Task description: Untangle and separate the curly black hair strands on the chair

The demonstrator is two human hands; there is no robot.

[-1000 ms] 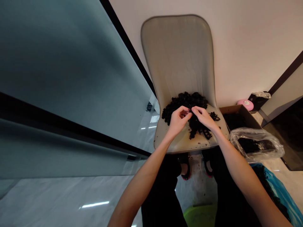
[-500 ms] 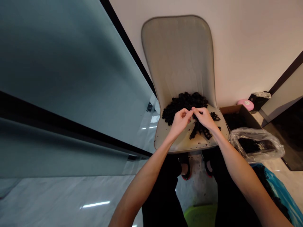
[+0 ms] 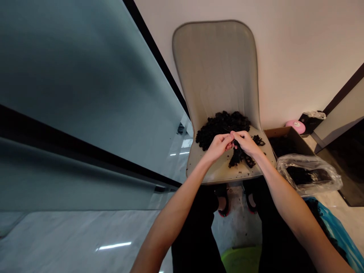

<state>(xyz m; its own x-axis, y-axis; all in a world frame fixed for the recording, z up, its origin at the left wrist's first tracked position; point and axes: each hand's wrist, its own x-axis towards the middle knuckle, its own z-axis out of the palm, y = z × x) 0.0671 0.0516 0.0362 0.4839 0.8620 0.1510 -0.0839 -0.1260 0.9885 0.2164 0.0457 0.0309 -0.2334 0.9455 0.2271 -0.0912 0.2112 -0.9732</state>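
Observation:
My left hand [image 3: 220,145] and my right hand [image 3: 245,141] meet fingertip to fingertip above the seat of a grey padded chair [image 3: 210,175]. Both are closed in a pinch. A bit of dark material shows between and below the fingers, too small to name. Behind the hands lies a heap of small black crumpled pieces [image 3: 210,131]. Under my right hand, black lacy strips [image 3: 236,158] hang or lie at the front of the seat; I cannot tell whether they join what the fingers hold. Another black lacy piece [image 3: 258,140] rests to the right.
Right of the chair stand a cardboard box [image 3: 305,142] with dark contents and a clear plastic bag [image 3: 335,182] holding black pieces. A blue bag [image 3: 338,227] lies nearer, a pink round object [image 3: 295,126] farther back. Glass panels [image 3: 113,94] rise at left. Below is something green [image 3: 241,259].
The left fingers have folded in closer against the right fingertips. My hands stay over the same spot, and the view has shifted slightly. The heap looks the same.

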